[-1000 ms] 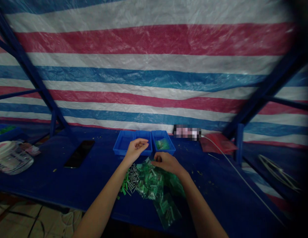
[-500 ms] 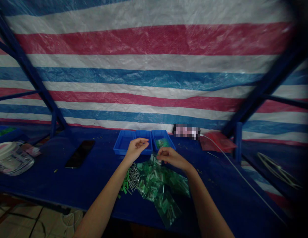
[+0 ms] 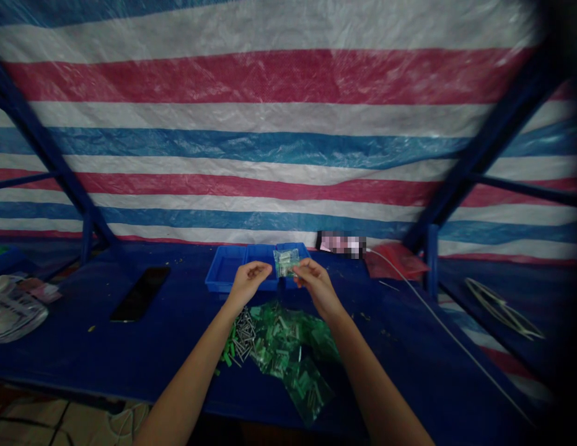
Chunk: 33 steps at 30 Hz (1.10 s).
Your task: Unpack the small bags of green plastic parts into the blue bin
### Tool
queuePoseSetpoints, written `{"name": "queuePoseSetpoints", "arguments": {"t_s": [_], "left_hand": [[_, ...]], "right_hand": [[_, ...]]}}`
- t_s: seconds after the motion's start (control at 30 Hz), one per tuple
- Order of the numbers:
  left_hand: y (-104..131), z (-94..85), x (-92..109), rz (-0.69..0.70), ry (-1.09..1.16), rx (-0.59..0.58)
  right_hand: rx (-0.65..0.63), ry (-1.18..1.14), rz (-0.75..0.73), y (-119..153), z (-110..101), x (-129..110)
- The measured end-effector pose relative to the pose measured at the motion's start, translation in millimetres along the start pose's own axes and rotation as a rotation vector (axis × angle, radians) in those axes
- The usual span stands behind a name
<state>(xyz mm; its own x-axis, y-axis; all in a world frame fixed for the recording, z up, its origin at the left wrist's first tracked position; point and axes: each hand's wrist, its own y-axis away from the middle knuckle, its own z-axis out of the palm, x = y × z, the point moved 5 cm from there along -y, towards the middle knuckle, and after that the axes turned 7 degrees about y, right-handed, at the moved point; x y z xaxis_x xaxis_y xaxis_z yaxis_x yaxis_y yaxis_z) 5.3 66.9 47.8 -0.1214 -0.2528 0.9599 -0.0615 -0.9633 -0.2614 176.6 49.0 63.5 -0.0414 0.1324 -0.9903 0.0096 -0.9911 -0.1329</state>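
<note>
Head view, near to far. Two bare forearms enter from the near edge and converge above the desk (image 3: 130,359), which is covered in dark blue. Nearest on it lies a heap of small clear packets (image 3: 288,347) holding green parts (individual pieces too small to make out), with a loose cluster of metal screws (image 3: 244,328) and a few green plugs (image 3: 229,354) touching its left margin. Above and beyond the heap, the right hand (image 3: 318,286) holds one small clear packet (image 3: 286,261) raised off the desk, its fingers (image 3: 301,267) narrowed on the packet's right edge. The left hand (image 3: 247,284) is just beside the packet on the left, fingers curled inward toward the thumb; whether they touch the packet or hold something cannot be told. Directly behind both hands stands a row of three blue trays (image 3: 225,272). To the far left a black phone (image 3: 139,294) lies flat, well apart from the hands, and a clear container (image 3: 13,313) sits at the left margin. To the right a white cable (image 3: 437,316) crosses the desk beside a red bag (image 3: 395,263). A striped tarpaulin (image 3: 279,130) (red, white, blue) closes the far side.
</note>
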Motion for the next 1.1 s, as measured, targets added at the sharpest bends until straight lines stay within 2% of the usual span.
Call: {"name": "queuePoseSetpoints", "arguments": {"t_s": [0.13,0.3,0.57,0.73,1.1], "left_hand": [[1.9,3.2,3.3,0.045,0.011,-0.036],[2.3,1.4,7.6,0.041,0.062,-0.001],[3.1,5.5,6.6,0.009,0.076,-0.039],[2.5,4.1,5.5,0.037,0.073,-0.01],[2.3,-1.1,4.1,0.121,0.001,0.028]], "right_hand": [[-0.013,-0.05,0.014,-1.9,6.9,8.8],[-0.053,-0.064,0.017,-1.2,12.2,11.7],[0.029,-0.213,0.117,-3.2,10.3,20.3],[-0.052,-0.195,0.15,-2.5,16.5,22.2],[-0.016,0.091,-0.052,-3.5,11.5,11.6]]}}
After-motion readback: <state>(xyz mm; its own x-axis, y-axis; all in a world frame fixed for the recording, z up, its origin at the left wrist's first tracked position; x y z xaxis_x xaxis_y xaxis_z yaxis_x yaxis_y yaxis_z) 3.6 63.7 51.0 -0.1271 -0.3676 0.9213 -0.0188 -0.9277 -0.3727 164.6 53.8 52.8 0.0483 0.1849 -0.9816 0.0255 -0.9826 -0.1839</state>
